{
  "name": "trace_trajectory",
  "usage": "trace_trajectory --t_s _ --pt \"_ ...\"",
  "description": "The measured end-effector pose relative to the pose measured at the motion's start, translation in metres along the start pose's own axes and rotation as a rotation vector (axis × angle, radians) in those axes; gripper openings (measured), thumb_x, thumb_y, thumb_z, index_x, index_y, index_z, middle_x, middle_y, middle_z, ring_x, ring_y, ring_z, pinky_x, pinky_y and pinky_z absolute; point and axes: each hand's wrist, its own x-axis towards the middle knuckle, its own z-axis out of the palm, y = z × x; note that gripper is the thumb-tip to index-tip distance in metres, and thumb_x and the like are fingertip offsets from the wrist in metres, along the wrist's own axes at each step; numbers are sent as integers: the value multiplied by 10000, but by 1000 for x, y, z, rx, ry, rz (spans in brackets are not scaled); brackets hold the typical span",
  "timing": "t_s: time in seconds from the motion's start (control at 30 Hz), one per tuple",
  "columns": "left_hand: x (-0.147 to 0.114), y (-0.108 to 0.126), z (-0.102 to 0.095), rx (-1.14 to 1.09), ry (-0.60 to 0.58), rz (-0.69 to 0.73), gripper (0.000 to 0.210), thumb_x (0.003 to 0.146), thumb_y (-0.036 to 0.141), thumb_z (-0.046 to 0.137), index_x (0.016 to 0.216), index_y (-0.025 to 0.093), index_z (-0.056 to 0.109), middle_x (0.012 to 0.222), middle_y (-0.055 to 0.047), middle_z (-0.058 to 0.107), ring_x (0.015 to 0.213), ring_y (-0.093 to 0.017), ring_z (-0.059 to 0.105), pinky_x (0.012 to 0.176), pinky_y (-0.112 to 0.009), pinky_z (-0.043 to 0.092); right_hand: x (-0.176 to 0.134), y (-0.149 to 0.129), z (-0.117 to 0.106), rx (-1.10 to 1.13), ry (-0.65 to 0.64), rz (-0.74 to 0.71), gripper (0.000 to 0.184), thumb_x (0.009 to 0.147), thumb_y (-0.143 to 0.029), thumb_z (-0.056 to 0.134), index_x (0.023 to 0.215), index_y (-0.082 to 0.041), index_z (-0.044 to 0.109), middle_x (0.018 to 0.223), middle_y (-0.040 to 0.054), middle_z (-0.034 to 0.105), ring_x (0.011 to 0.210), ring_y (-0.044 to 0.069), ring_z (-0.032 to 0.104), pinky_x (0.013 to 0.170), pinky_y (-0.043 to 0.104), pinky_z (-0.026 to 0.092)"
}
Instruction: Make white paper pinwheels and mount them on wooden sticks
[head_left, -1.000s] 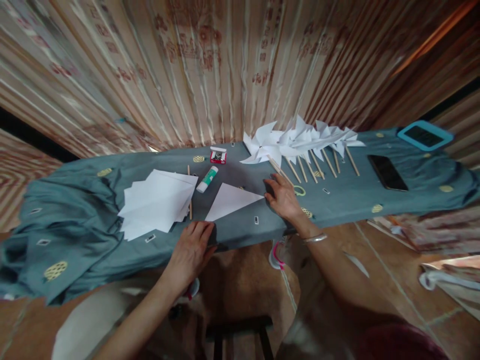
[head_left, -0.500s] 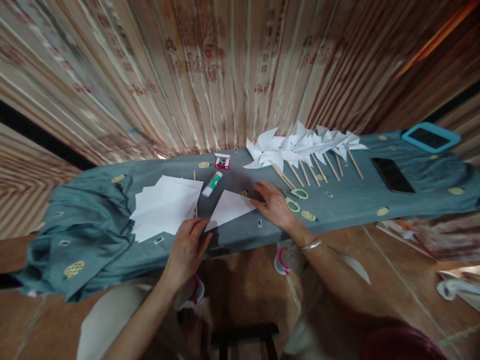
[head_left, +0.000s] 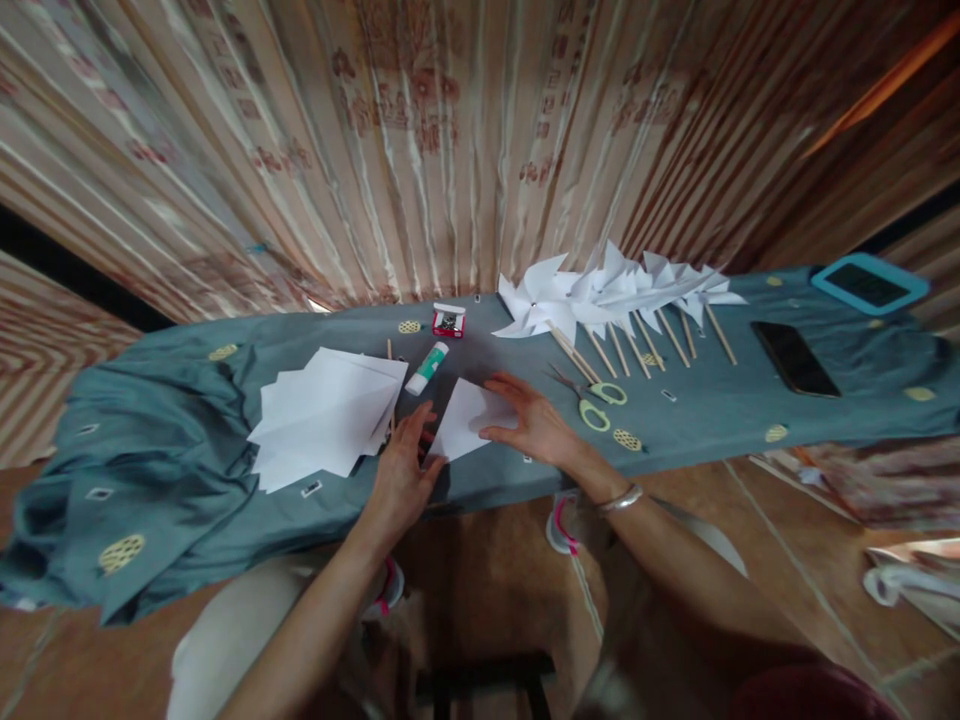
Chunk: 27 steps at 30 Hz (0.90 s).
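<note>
my left hand [head_left: 405,470]: fingers parted, at the left edge of the white paper [head_left: 463,415] | my right hand [head_left: 531,420]: thumb and fingers spread over its right end | white paper: on grey-green cloth [head_left: 716,412], near glue stick [head_left: 427,369]

The far side is hung with a pleated, red-printed curtain [head_left: 480,200]. Around the long cloth-covered table [head_left: 712,420], the floor [head_left: 825,550] is laid with brown tiles; near, a dark stool [head_left: 487,675] is partly shown.
</note>
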Motion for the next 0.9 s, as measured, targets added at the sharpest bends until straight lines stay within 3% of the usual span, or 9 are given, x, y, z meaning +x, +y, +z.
trace_trajectory --t_s 0.1,0.2,0.27,0.37,0.47,0.7,0.9 --pt "2 5 1 -74 14 17 550 792 106 521 1328 195 438 1153 -94 606 761 -151 619 705 -321 564 -1 -7 -3 58 63 -22 638 758 -334 737 1342 -209 514 1448 129 480 1320 280 478 1098 452 388" --pt "2 9 1 -61 77 125 502 801 59 495 1286 186 475 1094 -82 600 717 -127 611 713 -297 564 -4 -16 -10 132 147 -36 646 761 -270 724 1359 -206 489 1329 114 589 1154 254 609 1019 423 465" --pt "4 12 1 36 145 227 477 816 32 475 1267 187 492 1116 -92 585 855 -157 626 812 -322 553 -7 -20 -15 160 187 -53 554 786 -214 680 1318 -206 526 1233 92 648 1013 221 663 949 393 507" --pt "5 14 1 170 197 354 418 845 14 436 1219 175 530 1180 -121 555 1083 -212 575 930 -375 510 -14 -21 -21 127 243 -172 232 843 -164 592 1053 -221 671 1129 63 692 1001 207 656 934 382 502" --pt "6 12 2 245 135 404 328 841 41 481 1132 151 586 1170 -136 560 1070 -246 563 901 -413 514 -22 -18 -28 39 262 -273 135 887 -179 559 885 -211 690 1089 76 704 1026 223 640 922 413 495" --pt "15 5 6 394 1 308 280 836 85 500 1055 162 655 1229 -142 564 1139 -315 527 929 -501 474 -39 -8 -38 -32 173 -312 182 884 -113 512 930 -183 673 1203 114 657 1111 232 602 939 437 495" --pt "23 4 14 288 -65 282 303 789 50 485 991 164 680 1304 -142 551 1154 -296 558 978 -498 471 -53 -13 -30 -118 68 -345 185 848 -168 589 1022 -164 653 1199 122 662 1085 247 607 970 454 486"
